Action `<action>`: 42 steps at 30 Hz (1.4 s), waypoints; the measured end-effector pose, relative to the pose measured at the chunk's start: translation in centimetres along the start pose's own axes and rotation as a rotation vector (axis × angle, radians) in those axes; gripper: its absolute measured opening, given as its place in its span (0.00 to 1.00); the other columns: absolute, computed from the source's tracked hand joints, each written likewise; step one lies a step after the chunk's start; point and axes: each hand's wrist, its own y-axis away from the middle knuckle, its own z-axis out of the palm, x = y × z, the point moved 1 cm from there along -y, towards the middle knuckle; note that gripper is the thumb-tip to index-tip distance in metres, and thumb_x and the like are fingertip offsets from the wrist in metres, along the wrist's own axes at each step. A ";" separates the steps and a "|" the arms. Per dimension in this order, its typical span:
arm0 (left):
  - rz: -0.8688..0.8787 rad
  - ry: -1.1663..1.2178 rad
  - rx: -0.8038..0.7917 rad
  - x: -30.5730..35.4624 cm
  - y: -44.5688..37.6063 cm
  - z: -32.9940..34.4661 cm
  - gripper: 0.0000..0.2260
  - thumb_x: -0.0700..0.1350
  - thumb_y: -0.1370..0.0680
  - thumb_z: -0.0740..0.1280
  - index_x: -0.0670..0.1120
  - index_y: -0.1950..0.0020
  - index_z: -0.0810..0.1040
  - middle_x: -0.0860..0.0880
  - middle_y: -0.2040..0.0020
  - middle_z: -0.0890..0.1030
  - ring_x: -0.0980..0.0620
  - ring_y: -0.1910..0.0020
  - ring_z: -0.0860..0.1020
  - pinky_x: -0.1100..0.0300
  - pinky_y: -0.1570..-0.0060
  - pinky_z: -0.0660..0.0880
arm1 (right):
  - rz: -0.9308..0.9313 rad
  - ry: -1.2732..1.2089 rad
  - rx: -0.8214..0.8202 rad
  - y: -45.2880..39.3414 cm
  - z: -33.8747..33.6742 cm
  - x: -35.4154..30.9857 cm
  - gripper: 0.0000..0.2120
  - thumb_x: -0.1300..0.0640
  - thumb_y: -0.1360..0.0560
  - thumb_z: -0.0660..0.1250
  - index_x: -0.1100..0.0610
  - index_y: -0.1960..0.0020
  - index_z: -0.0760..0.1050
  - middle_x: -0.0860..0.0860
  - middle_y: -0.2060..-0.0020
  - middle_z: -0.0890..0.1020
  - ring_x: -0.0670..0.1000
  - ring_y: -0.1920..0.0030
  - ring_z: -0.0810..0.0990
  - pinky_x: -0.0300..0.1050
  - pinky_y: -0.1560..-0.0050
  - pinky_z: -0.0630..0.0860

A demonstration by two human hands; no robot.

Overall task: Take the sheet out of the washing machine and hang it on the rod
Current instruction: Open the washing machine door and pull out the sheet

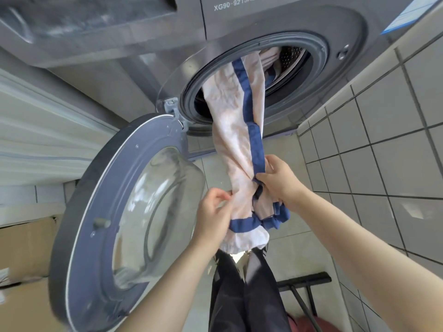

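Left hand point(213, 212) – pinches sheet point(236, 149) | right hand point(275, 180) – grips blue edge | sheet trails from drum point(291, 61)

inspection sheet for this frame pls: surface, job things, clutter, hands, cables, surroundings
Surface: pale tiled floor under the sheet's hanging end.
Job's things: pale sheet with blue border stretched from the drum, part of it inside; washing machine with its door swung open to the left. Rod: nothing seen.
Clutter: cardboard box at lower left; black frame on the floor at lower right.
Hands: left hand pinches the sheet's pale edge; right hand grips the bunched cloth by the blue border.
Cables: nothing seen.
Surroundings: tiled wall on the right; pale ribbed panel on the left.
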 end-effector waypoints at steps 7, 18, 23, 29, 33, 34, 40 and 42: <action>-0.535 0.308 -0.006 0.8 -1.3 -0.9 0.17 0.53 0.16 0.54 0.42 0.44 0.76 0.42 0.43 0.79 0.46 0.56 0.80 0.58 0.64 0.73 | -0.070 -0.295 -0.277 5.1 -0.5 -0.9 0.14 0.70 0.25 0.65 0.57 0.44 0.77 0.55 0.54 0.84 0.52 0.55 0.83 0.48 0.56 0.80; -0.444 0.548 -0.273 3.3 -1.8 0.5 0.10 0.48 0.22 0.65 0.41 0.49 0.79 0.45 0.61 0.83 0.52 0.63 0.82 0.62 0.60 0.78 | -0.112 0.431 0.122 8.7 -0.3 -0.3 0.08 0.57 0.26 0.61 0.57 0.63 0.68 0.51 0.68 0.75 0.54 0.66 0.71 0.44 0.68 0.66; -0.418 0.382 -0.148 2.8 -2.1 0.6 0.25 0.53 0.38 0.75 0.40 0.47 0.81 0.41 0.52 0.84 0.44 0.50 0.83 0.52 0.42 0.77 | -0.128 0.243 0.238 6.2 -0.8 -2.6 0.13 0.53 0.23 0.61 0.56 0.41 0.74 0.50 0.47 0.79 0.51 0.48 0.77 0.43 0.51 0.72; -0.455 0.283 -0.122 1.5 -1.4 1.3 0.16 0.50 0.27 0.72 0.42 0.44 0.81 0.44 0.52 0.85 0.46 0.51 0.83 0.54 0.47 0.78 | -0.138 0.387 0.241 2.5 1.3 -4.4 0.16 0.53 0.24 0.62 0.60 0.39 0.71 0.53 0.49 0.72 0.55 0.52 0.73 0.43 0.57 0.67; -0.503 0.342 -0.160 0.6 -1.3 1.2 0.18 0.53 0.25 0.71 0.42 0.42 0.80 0.44 0.49 0.85 0.47 0.49 0.83 0.55 0.47 0.78 | -0.190 0.394 0.275 2.0 0.9 -4.1 0.09 0.58 0.24 0.59 0.61 0.56 0.77 0.53 0.63 0.77 0.56 0.62 0.75 0.39 0.71 0.63; -0.514 0.339 -0.147 0.5 -1.3 1.2 0.19 0.55 0.25 0.70 0.42 0.41 0.80 0.43 0.47 0.84 0.46 0.47 0.82 0.53 0.44 0.77 | -0.268 0.378 0.332 2.5 0.6 -4.0 0.09 0.60 0.24 0.59 0.59 0.59 0.75 0.53 0.65 0.76 0.55 0.62 0.74 0.39 0.71 0.62; -0.520 0.308 -0.045 0.6 -1.8 0.2 0.28 0.66 0.22 0.57 0.45 0.36 0.75 0.46 0.42 0.79 0.43 0.41 0.78 0.54 0.50 0.75 | -0.659 0.410 0.508 7.6 -0.8 -2.2 0.11 0.59 0.21 0.59 0.56 0.45 0.80 0.49 0.65 0.69 0.50 0.68 0.68 0.42 0.69 0.66; -0.577 0.531 -0.112 0.9 -1.5 0.3 0.35 0.69 0.27 0.64 0.43 0.31 0.72 0.45 0.37 0.78 0.42 0.36 0.76 0.53 0.39 0.72 | -0.774 0.516 0.414 9.1 -0.8 -1.1 0.12 0.61 0.23 0.61 0.58 0.43 0.79 0.50 0.66 0.68 0.53 0.71 0.69 0.43 0.74 0.68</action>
